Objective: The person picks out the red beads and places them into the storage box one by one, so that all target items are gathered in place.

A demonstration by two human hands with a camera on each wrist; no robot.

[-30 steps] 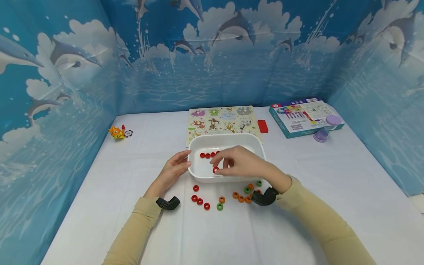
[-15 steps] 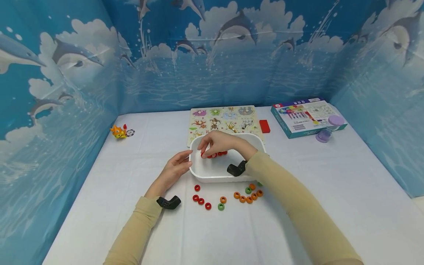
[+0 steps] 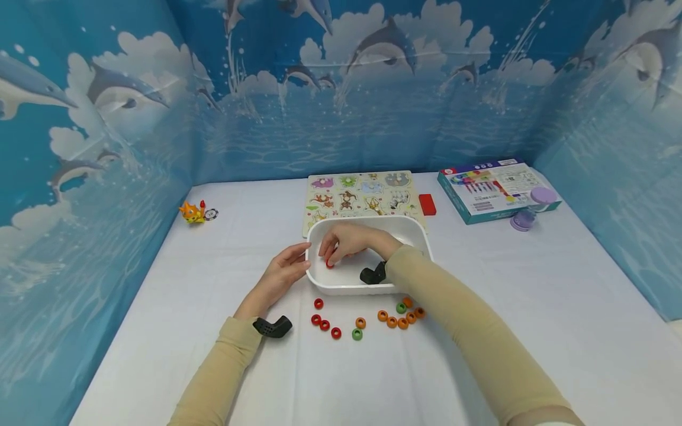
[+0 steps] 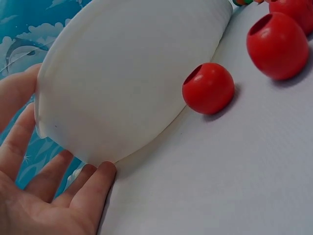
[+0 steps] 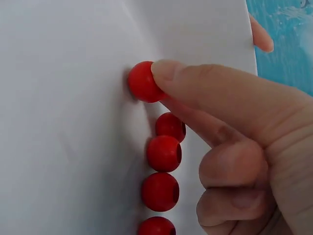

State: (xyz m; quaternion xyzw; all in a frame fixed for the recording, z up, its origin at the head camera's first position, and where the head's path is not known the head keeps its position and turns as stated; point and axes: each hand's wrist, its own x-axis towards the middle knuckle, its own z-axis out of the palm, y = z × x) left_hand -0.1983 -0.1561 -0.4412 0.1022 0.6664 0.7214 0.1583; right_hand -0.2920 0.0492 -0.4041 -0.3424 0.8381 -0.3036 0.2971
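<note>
Held bead: one red bead (image 5: 144,82), inside the tray toward its left end; we cannot tell whether it touches the floor there.
Right hand: we see the right hand (image 3: 348,238) pinching that bead between thumb and forefinger, the gap no wider than the bead; other fingers curled in toward the palm.
Bead row: more red beads (image 5: 164,154) line up just beside the held one, four of them in the right wrist view.
Tray: white, deep-sided tray (image 3: 367,290), upright on the table.
Left hand: the left hand (image 3: 282,272) has fingers spread and fairly straight, tips against the tray's left end; we see no bead in its grip.
Loose beads: in front of the tray we count four red, seven orange (image 3: 403,323) and two green (image 3: 357,334).
Beyond: animal puzzle board (image 3: 346,195) behind the tray, red block (image 3: 427,205) beside it.
Far right: flat box (image 3: 495,189), purple jar (image 3: 523,220) near it.
Far left: small orange toy (image 3: 192,212).
</note>
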